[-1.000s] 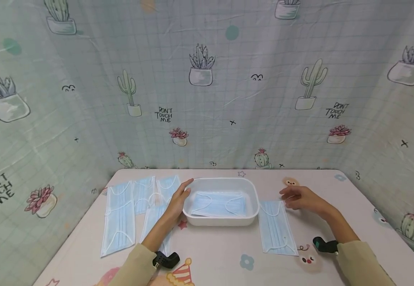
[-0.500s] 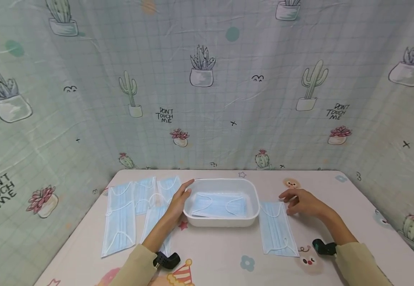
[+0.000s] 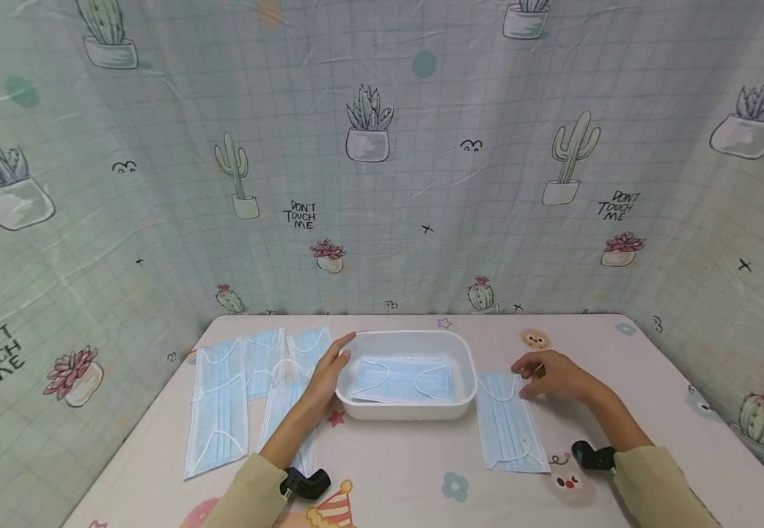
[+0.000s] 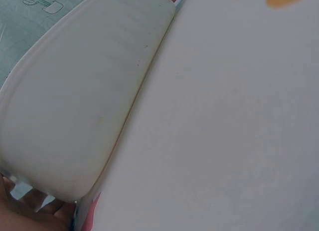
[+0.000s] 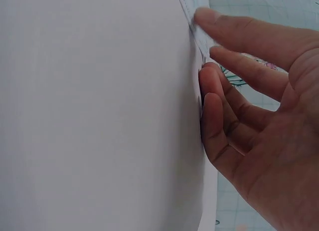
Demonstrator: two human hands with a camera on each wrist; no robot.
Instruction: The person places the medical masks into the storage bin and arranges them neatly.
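In the head view a white plastic tub stands mid-table, with a blue face mask lying inside it. My left hand holds the tub's left end, the thumb at the rim and the fingers along the outer wall; the left wrist view shows those fingers behind the tub's end. Right of the tub another mask lies flat. My right hand is at that mask's upper right corner, thumb and fingers apart, with fingertips overlapping the mask's edge in the right wrist view.
On the left of the table lie several more face masks, one partly hidden under my left forearm. A cactus-print curtain closes in the back and both sides.
My right hand has come down slightly closer to the mask's upper right corner. My left hand and the tub have stayed in place.
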